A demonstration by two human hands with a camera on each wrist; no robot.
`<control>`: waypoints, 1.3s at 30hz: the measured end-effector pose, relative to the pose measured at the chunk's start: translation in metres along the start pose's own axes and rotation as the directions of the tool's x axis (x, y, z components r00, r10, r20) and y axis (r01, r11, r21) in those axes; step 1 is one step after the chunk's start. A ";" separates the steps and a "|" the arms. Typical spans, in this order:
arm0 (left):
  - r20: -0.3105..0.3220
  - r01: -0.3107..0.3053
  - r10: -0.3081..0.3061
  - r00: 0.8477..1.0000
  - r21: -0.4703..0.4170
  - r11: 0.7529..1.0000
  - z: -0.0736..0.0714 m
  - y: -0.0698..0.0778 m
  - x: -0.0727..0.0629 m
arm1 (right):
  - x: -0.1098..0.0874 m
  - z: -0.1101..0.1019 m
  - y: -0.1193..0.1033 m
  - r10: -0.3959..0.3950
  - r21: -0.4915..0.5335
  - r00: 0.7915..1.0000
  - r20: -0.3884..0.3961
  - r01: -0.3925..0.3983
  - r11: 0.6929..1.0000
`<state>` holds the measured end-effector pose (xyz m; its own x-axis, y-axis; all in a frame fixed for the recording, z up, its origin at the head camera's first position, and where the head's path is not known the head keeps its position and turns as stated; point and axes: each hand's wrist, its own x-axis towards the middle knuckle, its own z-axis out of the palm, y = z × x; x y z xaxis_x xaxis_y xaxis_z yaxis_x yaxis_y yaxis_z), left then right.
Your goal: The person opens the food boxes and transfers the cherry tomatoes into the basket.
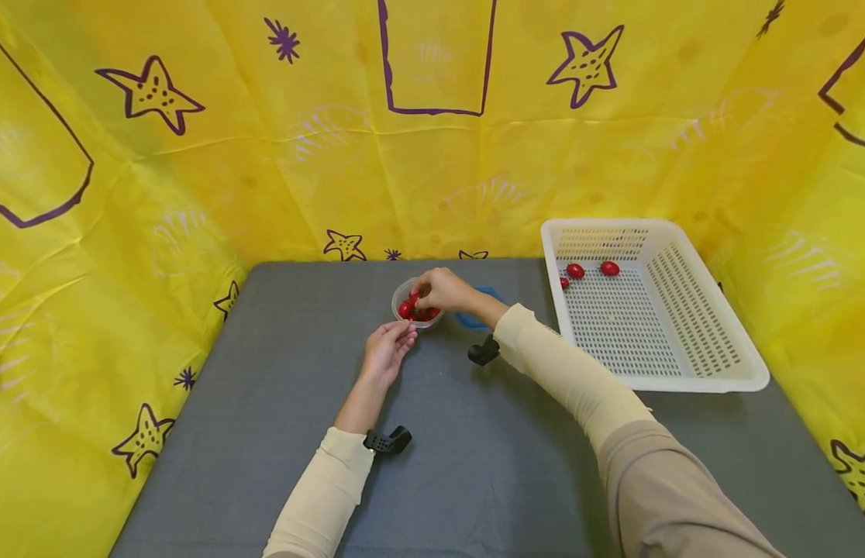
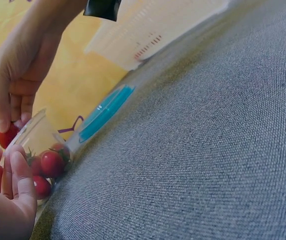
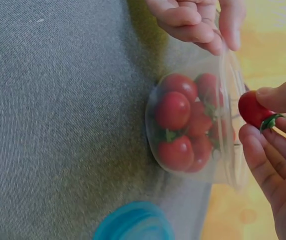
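A clear round plastic tub [image 3: 225,170] stands on the grey table with several cherry tomatoes [image 3: 173,110] in it, some with green stems. My left hand [image 1: 386,353] pinches the tub's near rim between thumb and fingers. Over the tub's mouth, my right hand [image 1: 446,291] holds one cherry tomato [image 3: 253,109] by thumb and fingertips, its green stem toward the palm in the right wrist view. A blue lid [image 1: 469,320] lies just right of the tub, partly hidden behind the right wrist in the head view.
At the right stands a white perforated plastic basket [image 1: 718,383]; a few cherry tomatoes [image 1: 610,268] lie at its far left corner. A yellow patterned cloth [image 1: 418,186] hangs behind and beside the grey tabletop [image 1: 279,372].
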<state>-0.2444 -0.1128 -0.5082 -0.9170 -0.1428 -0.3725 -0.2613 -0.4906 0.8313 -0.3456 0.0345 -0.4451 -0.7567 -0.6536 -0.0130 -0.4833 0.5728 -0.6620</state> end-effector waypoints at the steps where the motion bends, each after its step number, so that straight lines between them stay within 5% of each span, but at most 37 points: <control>1: -0.001 0.001 -0.001 1.000 0.000 1.000 0.000 0.000 0.000 | -0.001 -0.001 0.000 -0.001 0.002 1.000 0.000 0.001 1.000; 26: 0.013 -0.014 0.014 1.000 -0.021 1.000 0.000 0.000 0.000 | -0.020 -0.052 0.004 0.041 0.032 0.996 -0.085 -0.038 0.999; 39: 0.003 -0.006 0.006 1.000 -0.023 1.000 0.001 -0.001 0.001 | -0.032 -0.082 0.016 0.086 0.106 0.976 -0.202 -0.065 0.992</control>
<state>-0.2448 -0.1118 -0.5090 -0.9193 -0.1431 -0.3666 -0.2490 -0.5098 0.8234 -0.3654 0.1050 -0.3942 -0.8688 -0.4883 0.0823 -0.3836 0.5585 -0.7355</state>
